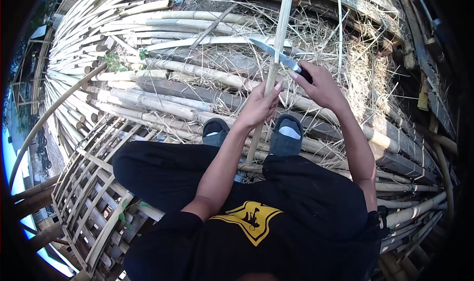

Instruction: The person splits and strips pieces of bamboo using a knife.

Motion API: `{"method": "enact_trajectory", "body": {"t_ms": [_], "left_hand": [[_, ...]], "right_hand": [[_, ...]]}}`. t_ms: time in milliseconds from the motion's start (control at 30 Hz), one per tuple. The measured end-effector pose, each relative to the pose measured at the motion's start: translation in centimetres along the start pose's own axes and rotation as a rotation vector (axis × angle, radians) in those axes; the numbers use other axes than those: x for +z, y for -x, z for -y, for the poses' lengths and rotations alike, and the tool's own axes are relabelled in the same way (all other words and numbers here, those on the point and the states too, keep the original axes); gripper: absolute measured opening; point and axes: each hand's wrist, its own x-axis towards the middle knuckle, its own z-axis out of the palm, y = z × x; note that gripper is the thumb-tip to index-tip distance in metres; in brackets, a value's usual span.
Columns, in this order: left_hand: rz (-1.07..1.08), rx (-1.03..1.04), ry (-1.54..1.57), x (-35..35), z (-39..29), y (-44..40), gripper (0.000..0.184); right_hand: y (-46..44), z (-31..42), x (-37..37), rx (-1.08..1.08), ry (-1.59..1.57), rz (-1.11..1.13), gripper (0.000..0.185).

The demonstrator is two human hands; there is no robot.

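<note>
My left hand (260,103) is wrapped round a split bamboo strip (282,29), which stands slanted between my feet with its top end pointing away from me. In my right hand (320,86) is a knife, gripped by its dark handle. The knife blade (286,60) crosses the strip a little above my left hand and appears to touch it. The blade's tip sticks out to the left of the strip. Part of the handle is hidden by my right fingers.
Bamboo poles (192,111) lie across the ground, with a large stack (74,88) at the left. Thin shavings (316,44) litter the ground ahead. A woven bamboo lattice (94,182) is at lower left. My sandalled feet (286,143) rest on poles. Wooden planks (345,0) lie at the back right.
</note>
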Motion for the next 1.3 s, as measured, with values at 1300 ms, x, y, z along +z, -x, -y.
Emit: {"method": "enact_trajectory", "body": {"t_ms": [1300], "left_hand": [[-0.017, -0.537, 0.198, 1.0, -3.2, 10.0, 0.029]], "right_hand": [[-11.3, -18.0, -4.5, 0.794, 0.528, -0.273, 0.035]]}}
